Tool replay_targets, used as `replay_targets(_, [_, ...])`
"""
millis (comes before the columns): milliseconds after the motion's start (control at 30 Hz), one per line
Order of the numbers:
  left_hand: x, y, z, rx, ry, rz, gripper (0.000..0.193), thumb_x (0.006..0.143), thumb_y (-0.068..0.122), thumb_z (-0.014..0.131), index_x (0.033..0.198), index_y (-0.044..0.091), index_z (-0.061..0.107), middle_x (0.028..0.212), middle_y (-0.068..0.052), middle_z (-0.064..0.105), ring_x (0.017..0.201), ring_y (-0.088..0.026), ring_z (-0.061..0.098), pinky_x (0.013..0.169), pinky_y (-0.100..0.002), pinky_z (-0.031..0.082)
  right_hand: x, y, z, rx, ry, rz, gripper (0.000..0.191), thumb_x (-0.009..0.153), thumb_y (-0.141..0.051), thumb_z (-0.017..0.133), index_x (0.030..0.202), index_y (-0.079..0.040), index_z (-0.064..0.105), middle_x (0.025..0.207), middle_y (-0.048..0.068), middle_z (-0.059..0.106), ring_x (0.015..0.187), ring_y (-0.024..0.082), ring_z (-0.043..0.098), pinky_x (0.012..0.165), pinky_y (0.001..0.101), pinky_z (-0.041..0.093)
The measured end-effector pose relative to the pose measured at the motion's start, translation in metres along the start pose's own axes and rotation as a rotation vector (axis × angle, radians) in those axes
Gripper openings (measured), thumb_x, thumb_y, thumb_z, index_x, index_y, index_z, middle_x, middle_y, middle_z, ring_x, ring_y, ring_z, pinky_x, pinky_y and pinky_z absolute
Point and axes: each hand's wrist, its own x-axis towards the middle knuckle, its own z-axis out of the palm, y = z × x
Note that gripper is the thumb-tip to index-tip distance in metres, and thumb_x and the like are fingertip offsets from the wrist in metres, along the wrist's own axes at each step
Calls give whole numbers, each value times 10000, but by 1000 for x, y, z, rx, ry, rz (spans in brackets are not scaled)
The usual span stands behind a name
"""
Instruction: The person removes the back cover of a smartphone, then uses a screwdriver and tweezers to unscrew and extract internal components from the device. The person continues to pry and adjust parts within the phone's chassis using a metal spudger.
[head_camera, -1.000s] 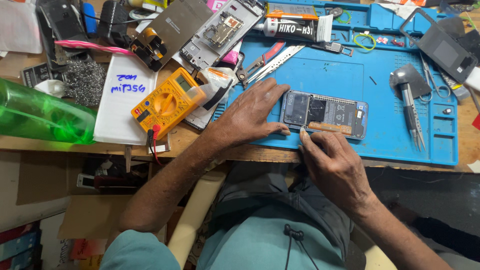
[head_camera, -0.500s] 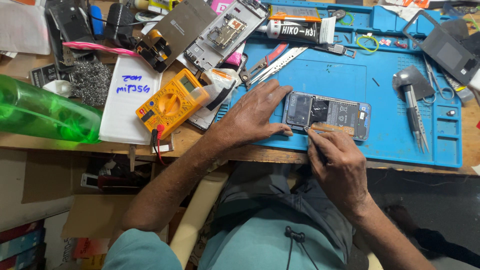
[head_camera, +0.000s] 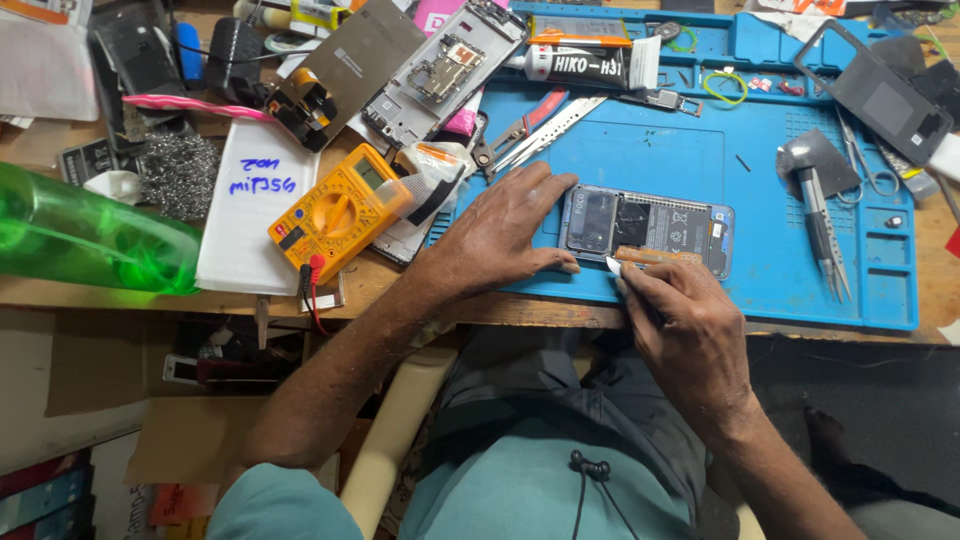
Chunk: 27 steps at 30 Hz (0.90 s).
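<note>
Head view: I see the opened phone (head_camera: 647, 231) lying flat on the blue mat (head_camera: 640, 150), centre-right. Left hand (head_camera: 497, 237) at its 9 o'clock, fingers spread, pressing its end. Right hand (head_camera: 685, 330) at 6 o'clock, pinching a thin pry tool (head_camera: 612, 266) against the phone's lower edge. Yellow multimeter (head_camera: 338, 211) farther out at 9 o'clock.

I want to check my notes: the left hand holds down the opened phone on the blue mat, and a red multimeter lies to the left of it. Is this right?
Not quite: in the head view the multimeter is yellow, not red. The rest stands: the left hand presses on the opened phone on the blue mat, and the multimeter lies to the left.
</note>
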Motion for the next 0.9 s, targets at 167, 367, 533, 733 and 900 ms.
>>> replay_targets(167, [2, 2, -1, -6, -27, -28, 912, 712, 472, 903, 1378, -6, 503, 1143, -153, 551, 1115, -331, 591, 966, -474, 505, 1, -2, -7, -23, -57, 8, 244, 891, -52, 747, 1133, -20, 746, 970, 117, 717, 917, 265, 700, 838, 404, 571])
replay_targets(367, [2, 2, -1, 3, -34, -38, 917, 713, 477, 902, 1387, 2, 502, 1153, -151, 548, 1124, -327, 591, 973, -471, 511, 4, -4, -11, -61, -74, -44, 260, 874, -38, 740, 1133, -14, 729, 1016, 136, 704, 960, 285, 687, 842, 412, 571])
replay_targets(533, [1, 2, 0, -2, -30, -38, 927, 707, 489, 901, 1387, 1, 502, 1151, -153, 547, 1127, -327, 585, 980, -476, 504, 4, -5, -11, -150, -116, -46, 298, 859, -18, 740, 1156, -17, 718, 998, 135, 678, 937, 285, 670, 824, 417, 570])
replay_targets(733, [2, 1, 1, -4, -36, -39, 933, 717, 506, 888, 1396, 1, 494, 1156, -150, 546, 1129, -320, 584, 980, -475, 506, 6, -3, -15, -161, -96, -108, 413, 841, 50, 709, 1247, -23, 692, 1046, 122, 680, 967, 277, 653, 841, 402, 570])
replay_targets(900, [0, 1, 1, -13, -43, -55, 932, 714, 502, 890, 1397, 3, 497, 1159, -151, 546, 1133, -324, 583, 984, -481, 502, 9, -2, -18, -159, -108, -93, 467, 815, 69, 698, 1266, -50, 703, 1017, 117, 668, 971, 277, 649, 836, 402, 569])
